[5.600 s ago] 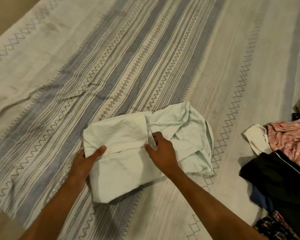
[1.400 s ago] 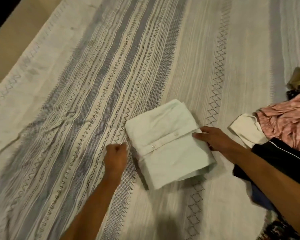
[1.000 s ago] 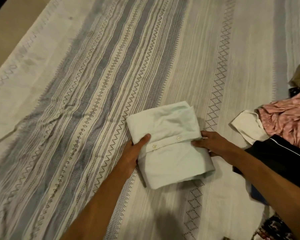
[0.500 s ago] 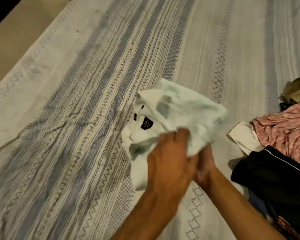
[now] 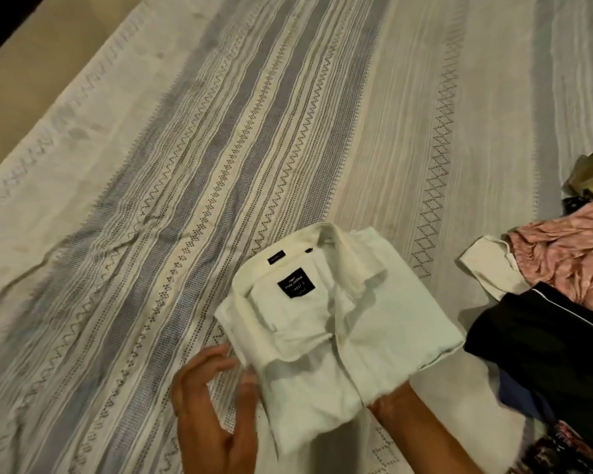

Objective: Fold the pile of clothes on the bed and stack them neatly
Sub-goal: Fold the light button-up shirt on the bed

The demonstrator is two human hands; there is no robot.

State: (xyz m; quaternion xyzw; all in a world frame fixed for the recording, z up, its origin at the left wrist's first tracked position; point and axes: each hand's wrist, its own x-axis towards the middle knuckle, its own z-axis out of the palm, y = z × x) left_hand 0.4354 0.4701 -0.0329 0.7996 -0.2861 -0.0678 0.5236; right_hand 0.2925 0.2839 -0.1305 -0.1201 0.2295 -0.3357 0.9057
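Our left hand point(image 5: 213, 401) lay open beside the folded white shirt point(image 5: 339, 323); our right hand point(image 5: 396, 403), fingers hidden beneath, should square its edges.

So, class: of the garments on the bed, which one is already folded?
The white shirt between the hands, folded square with its collar and label up; the pink and black garments lie crumpled at the right.

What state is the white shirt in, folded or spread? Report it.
Folded: the white shirt lies as a compact rectangle on the bedspread, collar and label up.
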